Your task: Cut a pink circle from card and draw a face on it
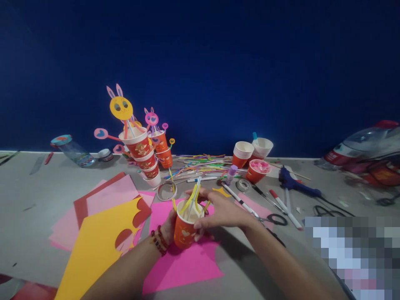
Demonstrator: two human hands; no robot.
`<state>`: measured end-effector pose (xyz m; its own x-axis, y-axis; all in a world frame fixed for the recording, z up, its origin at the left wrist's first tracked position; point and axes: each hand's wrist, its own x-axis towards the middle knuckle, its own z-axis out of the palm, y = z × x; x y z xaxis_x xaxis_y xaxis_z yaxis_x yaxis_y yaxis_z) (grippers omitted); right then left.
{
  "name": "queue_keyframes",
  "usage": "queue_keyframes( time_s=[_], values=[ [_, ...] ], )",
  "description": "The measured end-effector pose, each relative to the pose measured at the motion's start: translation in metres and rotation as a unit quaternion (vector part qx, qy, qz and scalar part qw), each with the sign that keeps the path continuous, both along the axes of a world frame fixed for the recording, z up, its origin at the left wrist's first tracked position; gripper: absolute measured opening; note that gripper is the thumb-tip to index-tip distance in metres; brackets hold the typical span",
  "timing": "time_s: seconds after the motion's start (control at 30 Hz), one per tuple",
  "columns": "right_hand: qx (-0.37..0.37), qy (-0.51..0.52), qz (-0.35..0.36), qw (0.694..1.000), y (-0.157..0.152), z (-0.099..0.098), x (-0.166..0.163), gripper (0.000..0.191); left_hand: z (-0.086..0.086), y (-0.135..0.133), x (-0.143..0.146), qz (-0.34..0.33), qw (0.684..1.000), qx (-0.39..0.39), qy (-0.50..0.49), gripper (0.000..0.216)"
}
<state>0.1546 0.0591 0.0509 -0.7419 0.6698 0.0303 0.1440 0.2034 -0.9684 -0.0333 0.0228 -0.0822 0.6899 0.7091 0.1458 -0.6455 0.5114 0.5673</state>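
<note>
An orange paper cup (184, 232) stands on a pink sheet (187, 262) near me, with yellow and white straws (193, 199) sticking out of it. My left hand (169, 227), with a red bead bracelet on its wrist, is closed round the cup's left side. My right hand (218, 210) wraps over the cup's rim from the right, fingers curled against the cup and the straws.
Yellow (93, 246), pink and red paper sheets lie at left. Behind stand stacked cups with bunny faces (137, 146), loose straws (200, 164), cup stacks (243, 153), a tape roll (166, 191), markers, scissors (275, 218), a blue glue gun (292, 181) and plastic bottles.
</note>
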Motion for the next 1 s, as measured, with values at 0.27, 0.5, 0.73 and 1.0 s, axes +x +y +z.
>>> queue_keyframes(
  time_s=[0.27,0.5,0.73,1.0],
  values=[
    [0.008,-0.028,-0.014,0.999,0.001,0.001,0.000,0.066,0.007,-0.004,0.003,0.006,1.000,-0.012,-0.016,0.080],
    [0.011,-0.024,-0.009,1.000,0.001,0.003,0.001,0.065,0.010,-0.004,0.003,-0.004,0.999,-0.014,-0.034,0.084],
    [0.007,-0.031,-0.027,0.999,0.001,0.004,0.000,0.064,0.012,-0.004,0.004,0.001,0.999,-0.011,-0.037,0.081],
    [0.005,-0.006,-0.018,1.000,0.001,0.000,-0.001,0.063,0.014,-0.006,0.005,0.010,1.000,-0.016,-0.024,0.077]
  ],
)
